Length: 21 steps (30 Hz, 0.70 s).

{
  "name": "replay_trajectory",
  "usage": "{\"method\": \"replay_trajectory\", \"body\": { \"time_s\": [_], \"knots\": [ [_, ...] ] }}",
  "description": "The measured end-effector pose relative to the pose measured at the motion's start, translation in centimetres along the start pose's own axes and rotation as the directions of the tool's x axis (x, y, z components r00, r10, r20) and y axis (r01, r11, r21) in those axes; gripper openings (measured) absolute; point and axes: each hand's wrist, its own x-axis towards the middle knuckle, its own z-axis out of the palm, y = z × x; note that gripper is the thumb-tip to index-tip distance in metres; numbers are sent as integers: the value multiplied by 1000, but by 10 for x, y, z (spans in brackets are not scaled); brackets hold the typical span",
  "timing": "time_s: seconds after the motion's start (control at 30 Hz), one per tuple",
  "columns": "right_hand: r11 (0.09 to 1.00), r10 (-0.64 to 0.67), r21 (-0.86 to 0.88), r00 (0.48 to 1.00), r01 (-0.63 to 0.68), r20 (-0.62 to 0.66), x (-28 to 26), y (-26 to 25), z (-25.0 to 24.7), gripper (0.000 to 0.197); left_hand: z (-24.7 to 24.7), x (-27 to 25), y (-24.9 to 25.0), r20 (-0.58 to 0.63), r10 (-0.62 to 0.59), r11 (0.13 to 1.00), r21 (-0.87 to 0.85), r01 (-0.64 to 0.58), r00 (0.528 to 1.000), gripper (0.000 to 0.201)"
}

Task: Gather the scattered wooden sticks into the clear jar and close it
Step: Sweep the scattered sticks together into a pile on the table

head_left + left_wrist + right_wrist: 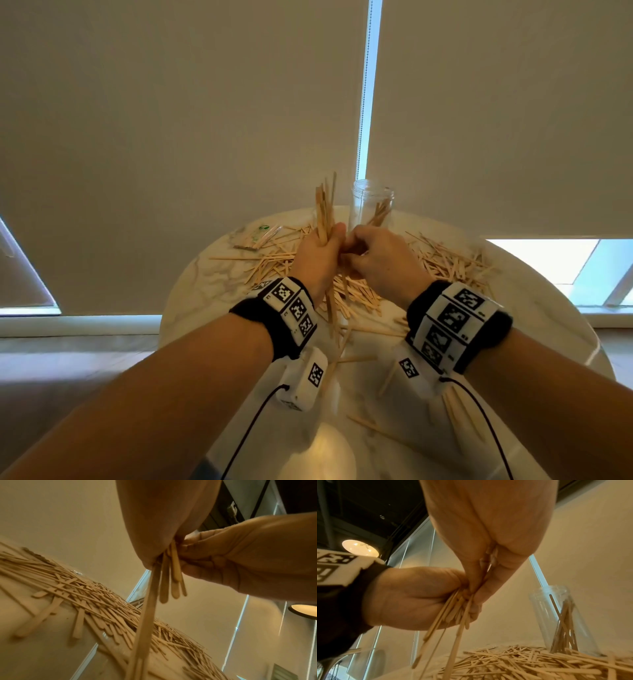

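Beige roller blinds [191, 137] cover the windows, daylight showing through a narrow gap [368, 89]. A round marble tabletop [534, 308] stands on wooden floor [68, 373].

A round marble table [534, 308] stands before beige roller blinds [171, 120], a plastic wrapper [255, 236] at its far left

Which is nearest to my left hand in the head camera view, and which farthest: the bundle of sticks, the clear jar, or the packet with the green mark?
1. Bundle of sticks: gripped in the left hand itself.
2. Clear jar: standing just beyond the hands, to the right.
3. Packet with the green mark: lying at the table's far left.

The jar and the packet are nearly too close to call.
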Motion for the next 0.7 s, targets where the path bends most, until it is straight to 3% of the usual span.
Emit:
{"method": "replay_trajectory", "body": {
  "time_s": [0.07,0.13,0.2,0.27,0.33,0.47,0.6,0.7],
  "knots": [
    [1000,4,-15,999,-3,36,-3,-1,1,5,-7,5,-1,-98,-28,999,14,30,995,31],
    [992,63,-115,983,-43,173,-6,1,3,32,-10,7,4,-169,-54,997,-62,44,984,33],
    [969,145,-240,921,-58,362,-11,2,9,50,-11,10,12,-201,-84,981,-188,45,976,31],
    [959,127,-282,882,7,453,-16,3,14,35,-8,11,17,-184,-106,949,-312,44,977,27],
    [963,69,-261,888,59,455,-19,3,18,23,-7,11,19,-149,-113,925,-376,49,982,24],
    [961,74,-270,888,58,454,-20,6,22,28,-15,11,26,-149,-133,895,-443,54,980,21],
    [929,142,-364,847,66,513,-24,18,17,27,-42,25,35,-297,-153,875,-484,-10,942,18],
    [925,212,-379,845,-13,490,-25,25,5,24,-64,30,40,-406,-141,896,-441,-58,903,22]
  ]
}}
